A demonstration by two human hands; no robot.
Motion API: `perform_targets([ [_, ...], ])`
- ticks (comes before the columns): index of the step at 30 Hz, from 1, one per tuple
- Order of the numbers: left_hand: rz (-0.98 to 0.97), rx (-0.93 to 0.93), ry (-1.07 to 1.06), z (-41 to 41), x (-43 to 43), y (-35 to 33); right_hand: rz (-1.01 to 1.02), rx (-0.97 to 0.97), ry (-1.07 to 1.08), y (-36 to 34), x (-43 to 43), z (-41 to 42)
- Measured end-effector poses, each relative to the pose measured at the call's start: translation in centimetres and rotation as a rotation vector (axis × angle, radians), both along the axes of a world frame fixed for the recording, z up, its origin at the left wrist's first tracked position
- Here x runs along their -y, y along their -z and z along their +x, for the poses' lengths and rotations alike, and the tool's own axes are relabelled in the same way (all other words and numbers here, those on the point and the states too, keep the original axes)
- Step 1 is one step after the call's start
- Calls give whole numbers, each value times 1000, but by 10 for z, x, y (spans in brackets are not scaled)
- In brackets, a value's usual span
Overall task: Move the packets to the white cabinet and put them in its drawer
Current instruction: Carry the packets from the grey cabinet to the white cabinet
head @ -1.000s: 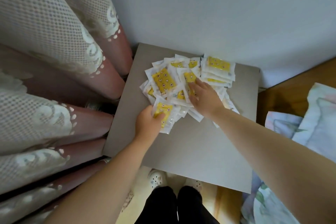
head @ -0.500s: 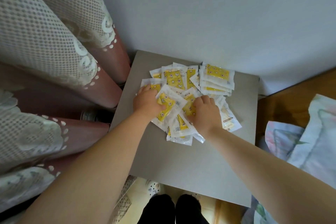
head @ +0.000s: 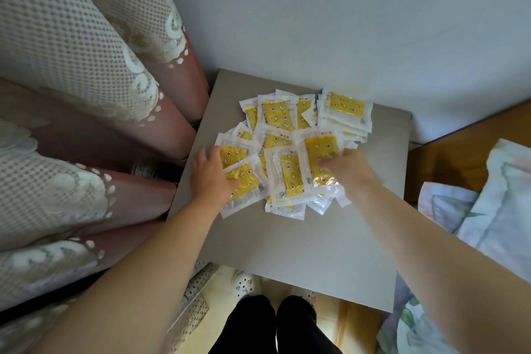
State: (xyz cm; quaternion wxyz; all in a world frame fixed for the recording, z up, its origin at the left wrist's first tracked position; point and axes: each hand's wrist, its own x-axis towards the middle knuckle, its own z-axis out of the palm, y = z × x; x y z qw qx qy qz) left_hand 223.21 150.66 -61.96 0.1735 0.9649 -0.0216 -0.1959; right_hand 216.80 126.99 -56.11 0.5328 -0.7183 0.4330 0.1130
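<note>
On matte grey tabletop (head: 301, 253), glossy crinkled yellow-and-clear plastic packets (head: 284, 172) under both hands.

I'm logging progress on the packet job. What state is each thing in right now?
packets: loose overlapping pile on the grey top, none carried off yet
back stack: neater pile at the far right, untouched
left hand: flat on the pile's left edge
right hand: on the pile's right side, fingers among packets
grey top: near half bare
curtains: hanging at the left
</note>
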Motion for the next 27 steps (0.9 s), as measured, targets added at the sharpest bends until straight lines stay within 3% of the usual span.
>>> perform_targets([
  [1,-13,-14,-20,0,1,0,77,-2,50,-6,0,-4],
  [3,-24,-24,-37,0,2,1,29,-57,-12,-3,-9,-12],
  [10,-76,-43,-163,-5,3,4,-471,-214,-275,39,-76,-9],
  [16,-195,-63,-281,-14,1,-6,-405,-239,-53,43,-78,3],
  [23,-317,-181,-285,-22,-6,-10,-469,-347,-144,45,-71,4],
  [27,-444,-286,-400,-27,-8,-6,-489,-306,-164,44,-78,4],
])
